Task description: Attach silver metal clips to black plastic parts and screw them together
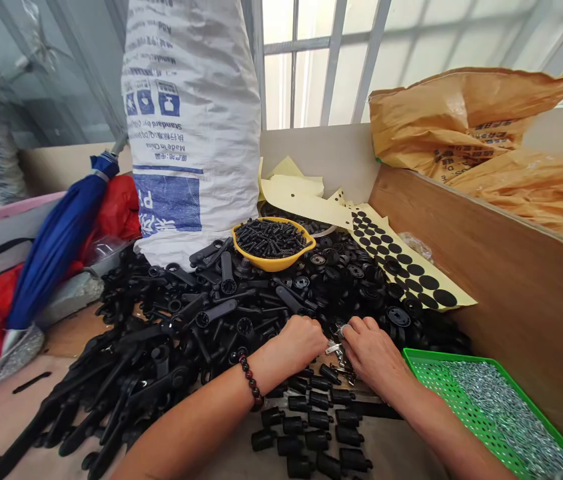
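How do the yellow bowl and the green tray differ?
The yellow bowl is round and rests on a heap of black plastic parts; the green tray is rectangular with a perforated floor and sits beside the right hand. The bowl holds a heaped pile of black screws; the tray, a thin spread of silver screws. Both are open-topped and hold loose screws.

The left arm [196,427] and the right arm [441,433] come up from the bottom of the view and lean in toward each other. The left hand [301,345] and the right hand [372,353] are very close, side by side, with a small gap between them. Both hands have their backs up and tip down. The fingers [358,325] curl down and in, so you cannot tell if they pinch anything.
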{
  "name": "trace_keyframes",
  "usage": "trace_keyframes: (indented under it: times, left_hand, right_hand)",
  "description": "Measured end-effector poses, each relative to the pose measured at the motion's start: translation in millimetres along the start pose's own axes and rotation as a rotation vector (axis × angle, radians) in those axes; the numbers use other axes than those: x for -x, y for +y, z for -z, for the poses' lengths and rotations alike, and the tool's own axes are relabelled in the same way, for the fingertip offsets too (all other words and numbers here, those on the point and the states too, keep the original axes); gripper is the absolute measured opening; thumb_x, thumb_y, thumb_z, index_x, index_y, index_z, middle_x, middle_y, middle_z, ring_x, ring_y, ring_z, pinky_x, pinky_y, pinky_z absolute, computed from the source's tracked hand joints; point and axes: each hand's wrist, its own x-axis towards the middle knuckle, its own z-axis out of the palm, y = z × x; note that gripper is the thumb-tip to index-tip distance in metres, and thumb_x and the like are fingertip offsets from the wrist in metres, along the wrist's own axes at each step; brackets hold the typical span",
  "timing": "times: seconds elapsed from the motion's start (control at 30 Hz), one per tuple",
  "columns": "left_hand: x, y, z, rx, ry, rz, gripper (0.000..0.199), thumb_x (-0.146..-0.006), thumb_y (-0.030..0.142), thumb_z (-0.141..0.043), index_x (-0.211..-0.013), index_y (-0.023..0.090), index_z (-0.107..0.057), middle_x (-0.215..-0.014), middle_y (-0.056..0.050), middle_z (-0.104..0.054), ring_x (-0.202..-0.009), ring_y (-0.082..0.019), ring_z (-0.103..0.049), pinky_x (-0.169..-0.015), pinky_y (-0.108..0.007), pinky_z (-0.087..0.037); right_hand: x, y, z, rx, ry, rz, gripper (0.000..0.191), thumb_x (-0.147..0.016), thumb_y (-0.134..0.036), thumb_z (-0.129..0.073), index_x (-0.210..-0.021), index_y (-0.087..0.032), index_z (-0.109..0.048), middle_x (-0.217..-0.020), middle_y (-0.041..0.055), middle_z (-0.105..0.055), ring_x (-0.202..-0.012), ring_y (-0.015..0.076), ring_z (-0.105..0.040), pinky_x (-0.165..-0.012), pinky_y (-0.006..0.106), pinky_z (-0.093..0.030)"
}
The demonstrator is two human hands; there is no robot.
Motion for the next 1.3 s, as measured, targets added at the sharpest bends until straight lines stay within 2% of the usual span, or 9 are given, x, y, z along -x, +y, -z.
trace_keyframes:
  times: [0.23,0.33,0.43,0.53,0.6,0.77,0.87,1.07,1.3]
  left_hand:
    - [4.4,-17.2,8.2,0.185,0.096,0.061,0.003,-0.078,0.012,-0.061,-0.076,0.012,-0.064,-0.081,-0.010,-0.065,-0.074,-0.022,-0.064,-0.061,-0.029,-0.048]
    - [17.3,-26.7,19.8,0.325,0.201,0.150,0.006,-0.076,0.018,-0.062,-0.081,0.014,-0.063,-0.080,-0.004,-0.064,-0.073,-0.017,-0.061,-0.065,-0.025,-0.047]
    - [37.9,-30.0,28.6,0.444,0.304,0.280,0.014,-0.081,0.018,-0.054,-0.092,0.014,-0.062,-0.073,0.000,-0.061,-0.063,-0.012,-0.056,-0.058,-0.020,-0.044]
    - [60.6,-24.7,30.6,0.738,0.480,0.400,0.026,-0.081,0.017,-0.051,-0.105,0.013,-0.061,-0.074,0.000,-0.059,-0.060,-0.010,-0.052,-0.055,-0.019,-0.041]
    - [73.4,-17.7,28.8,1.005,0.577,0.459,0.026,-0.079,0.019,-0.053,-0.102,0.015,-0.063,-0.069,0.001,-0.055,-0.059,-0.010,-0.049,-0.054,-0.020,-0.039]
    - [89.7,-0.2,21.3,1.314,0.659,0.585,0.026,-0.071,0.027,-0.060,-0.094,0.014,-0.064,-0.067,0.002,-0.051,-0.059,-0.010,-0.046,-0.053,-0.020,-0.039]
    - [90.7,6.3,16.3,1.367,0.650,0.603,0.031,-0.072,0.028,-0.059,-0.099,0.015,-0.065,-0.067,0.001,-0.053,-0.058,-0.011,-0.047,-0.055,-0.021,-0.040]
    - [82.5,19.0,-2.7,1.483,0.587,0.596,0.024,-0.070,0.030,-0.062,-0.088,0.014,-0.066,-0.060,0.002,-0.052,-0.057,-0.012,-0.051,-0.053,-0.022,-0.039]
    - [81.7,26.6,-7.3,1.417,0.570,0.551,0.015,-0.071,0.029,-0.064,-0.077,0.016,-0.067,-0.057,0.004,-0.047,-0.054,-0.009,-0.039,-0.051,-0.021,-0.030]
  right_hand:
    - [-4.5,-6.5,0.3,-0.029,0.014,0.010,0.014,-0.084,-0.010,-0.051,-0.076,-0.019,-0.058,-0.083,0.0065,-0.058,-0.080,0.0216,-0.048,-0.060,0.030,-0.032]
    - [-5.6,-8.9,1.2,-0.068,0.024,0.041,0.013,-0.083,-0.010,-0.051,-0.077,-0.020,-0.058,-0.083,0.0056,-0.058,-0.081,0.0209,-0.047,-0.062,0.030,-0.033]
    - [-7.2,-11.1,2.2,-0.120,0.030,0.087,0.014,-0.084,-0.010,-0.050,-0.077,-0.020,-0.057,-0.084,0.0049,-0.057,-0.080,0.0201,-0.047,-0.064,0.029,-0.034]
    - [-9.7,-15.1,3.1,-0.168,0.033,0.130,0.014,-0.085,-0.010,-0.049,-0.077,-0.019,-0.057,-0.084,0.0046,-0.057,-0.079,0.0194,-0.046,-0.065,0.029,-0.035]
    - [-11.5,-19.6,3.6,-0.192,0.035,0.156,0.014,-0.085,-0.010,-0.049,-0.077,-0.019,-0.056,-0.085,0.0043,-0.057,-0.079,0.0188,-0.046,-0.065,0.028,-0.035]
    - [-16.2,-27.5,3.0,-0.207,0.046,0.196,0.010,-0.085,-0.014,-0.052,-0.077,-0.020,-0.056,-0.086,0.0035,-0.056,-0.082,0.0183,-0.046,-0.066,0.028,-0.035]
    - [-16.6,-19.2,-0.2,-0.172,0.062,0.158,0.013,-0.086,-0.012,-0.049,-0.077,-0.019,-0.057,-0.086,0.0049,-0.056,-0.081,0.0194,-0.045,-0.066,0.029,-0.034]
    - [-9.1,1.8,-3.2,-0.064,0.067,0.095,0.013,-0.086,-0.014,-0.049,-0.077,-0.019,-0.058,-0.086,0.0069,-0.058,-0.080,0.0212,-0.045,-0.065,0.031,-0.034]
    - [-10.2,-14.6,3.4,0.049,0.017,0.085,0.003,-0.079,-0.020,-0.061,-0.078,-0.018,-0.063,-0.089,0.0076,-0.061,-0.086,0.0249,-0.048,-0.068,0.036,-0.033]
